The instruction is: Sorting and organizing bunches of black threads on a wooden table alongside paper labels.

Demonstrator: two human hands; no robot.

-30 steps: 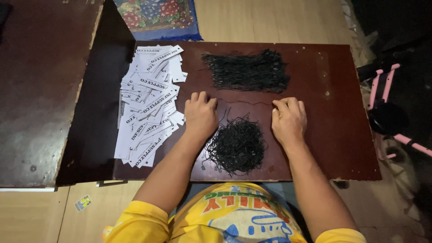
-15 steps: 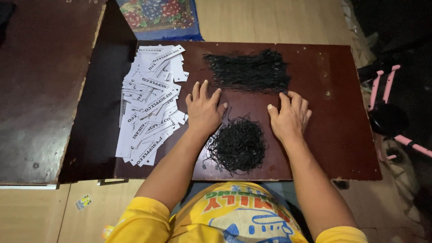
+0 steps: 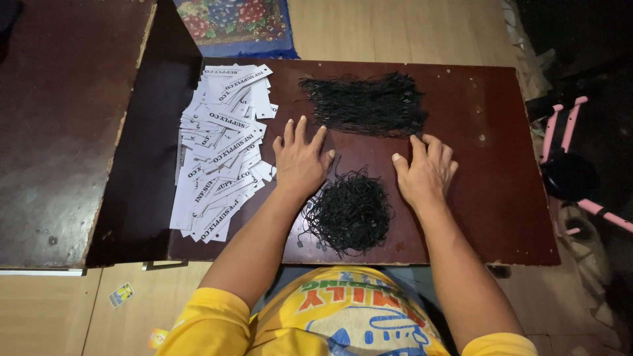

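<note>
Table [image 3: 488,198]: low, dark red-brown top, scuffed, set on a wooden floor

Left hand [image 3: 301,161]: flat on the table, palm down, fingers spread and open, gripping nothing; it lies between the tags and the tangle, fingertips near the left end of the bundle

Right hand [image 3: 425,173]: flat on the table, palm down, fingers loosely apart, holding nothing; fingertips just at the lower right edge of the bundle

Tangle [image 3: 349,214]: round heap of black strings, near table edge, between the two wrists

Bundle [image 3: 366,104]: longer black strings laid roughly straight, far side of table

Tags [image 3: 221,148]: white paper strips with dark print, piled at the table's left end

Pink frame [image 3: 573,132]: right of table, in shadow
</note>
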